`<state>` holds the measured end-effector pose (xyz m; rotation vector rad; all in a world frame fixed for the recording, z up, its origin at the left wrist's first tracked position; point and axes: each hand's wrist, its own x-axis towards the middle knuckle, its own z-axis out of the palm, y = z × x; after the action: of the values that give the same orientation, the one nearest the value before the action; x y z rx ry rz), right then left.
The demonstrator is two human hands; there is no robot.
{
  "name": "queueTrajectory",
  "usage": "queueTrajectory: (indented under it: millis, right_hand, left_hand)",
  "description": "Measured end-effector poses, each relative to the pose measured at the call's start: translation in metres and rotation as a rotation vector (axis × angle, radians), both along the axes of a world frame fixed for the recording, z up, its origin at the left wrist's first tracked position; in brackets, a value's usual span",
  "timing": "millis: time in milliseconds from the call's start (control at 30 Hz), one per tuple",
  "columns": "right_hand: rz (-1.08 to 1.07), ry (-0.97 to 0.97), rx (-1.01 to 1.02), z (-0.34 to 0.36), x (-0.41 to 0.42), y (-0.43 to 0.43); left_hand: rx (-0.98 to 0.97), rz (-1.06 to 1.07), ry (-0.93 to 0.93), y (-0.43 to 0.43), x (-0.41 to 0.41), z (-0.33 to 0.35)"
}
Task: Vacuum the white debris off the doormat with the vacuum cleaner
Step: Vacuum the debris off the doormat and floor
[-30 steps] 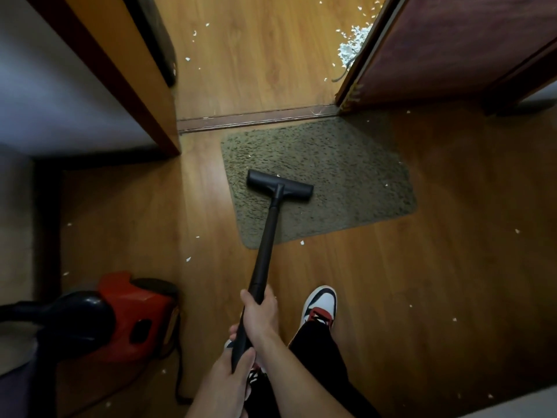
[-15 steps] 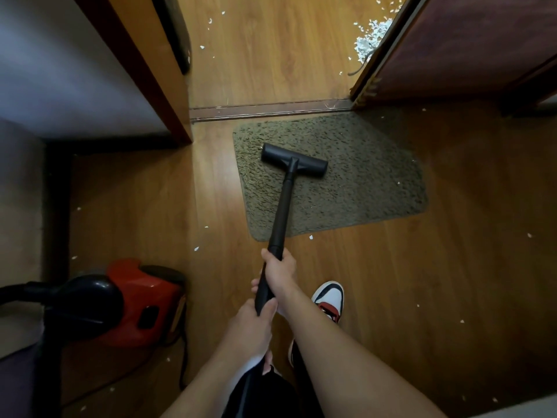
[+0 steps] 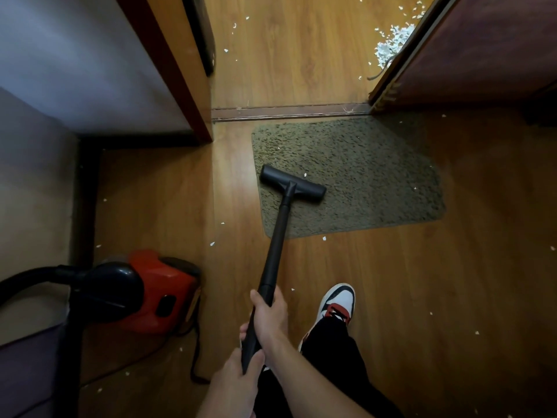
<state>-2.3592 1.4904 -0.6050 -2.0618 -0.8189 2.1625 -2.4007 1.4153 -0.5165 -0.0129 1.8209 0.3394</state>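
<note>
**Head view: vacuuming in progress.** The doormat lay on the wooden floor just inside the threshold strip, its far right corner beside the open door. The nozzle rested on the mat's near-left part, close to the left edge. The tube ran from it back toward the person. The right hand was wrapped fully round the tube, nearer the nozzle. The left hand gripped the tube's end just behind it, fingers closed round it. The vacuum cleaner, red and black, stood on the floor to the left, well apart from the mat.

**Progress (a judgement).** Most of the mat's pile looked free of debris, so the job appeared largely done. Left to do were the white flecks on the mat: one just beside the nozzle's far edge and two near the right edge. Smaller ones may have been hidden in the pile.

**Counts.**
- One each: doormat, vacuum cleaner, nozzle, tube, shoe
- Two hands
- Three flecks visible on the mat
- Over a dozen flecks scattered on the floor
- One heap beyond the threshold, beside the door
</note>
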Motion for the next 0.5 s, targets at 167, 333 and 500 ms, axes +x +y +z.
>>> queueTrajectory:
  millis: [167,333,500]
  right_hand:
    - [-0.018,-0.012,0.019,0.0,0.003,0.001]
    - [-0.032,-0.018,0.054,-0.01,-0.006,0.032]
    - [-0.059,-0.01,0.064,-0.017,-0.01,0.066]
  left_hand:
    - [0.017,-0.046,-0.049,0.004,0.0,-0.004]
    - [0.043,0.01,-0.031,0.026,-0.002,-0.012]
    - [0.08,0.013,-0.072,0.059,-0.003,-0.018]
